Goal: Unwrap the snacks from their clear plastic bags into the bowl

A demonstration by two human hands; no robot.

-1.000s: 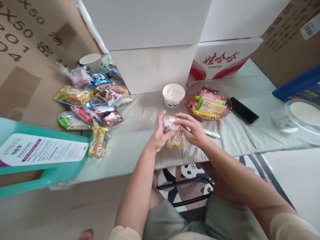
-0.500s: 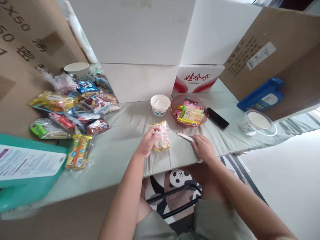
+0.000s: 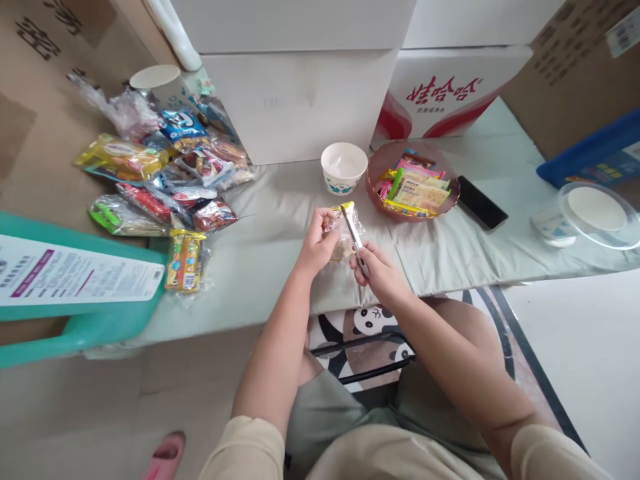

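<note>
My left hand (image 3: 320,241) is closed on the left side of a snack packet (image 3: 345,233), clear plastic with yellow ends, at the table's front. In my right hand (image 3: 377,267) is a slim utility knife (image 3: 354,233) with a pale handle. Its tip points up and away, over the packet's upper yellow end; whether it touches the wrapper I cannot tell. Just beyond the packet stands a white paper bowl (image 3: 344,167) with a teal pattern. Right of that, a reddish scalloped bowl (image 3: 395,212) holds several wrapped snacks (image 3: 417,190).
A pile of packaged snacks (image 3: 165,167) lies at the left, with a yellow packet (image 3: 185,261) before it. A green jug (image 3: 80,327) is nearer me. A black phone (image 3: 481,203), a lidded cup (image 3: 553,223) and a blue bottle (image 3: 590,157) are at the right. White boxes (image 3: 300,100) stand behind.
My right hand has lifted the knife off the table and brought it left, up to the packet. My left hand keeps hold of the packet. The camera view has shifted.
</note>
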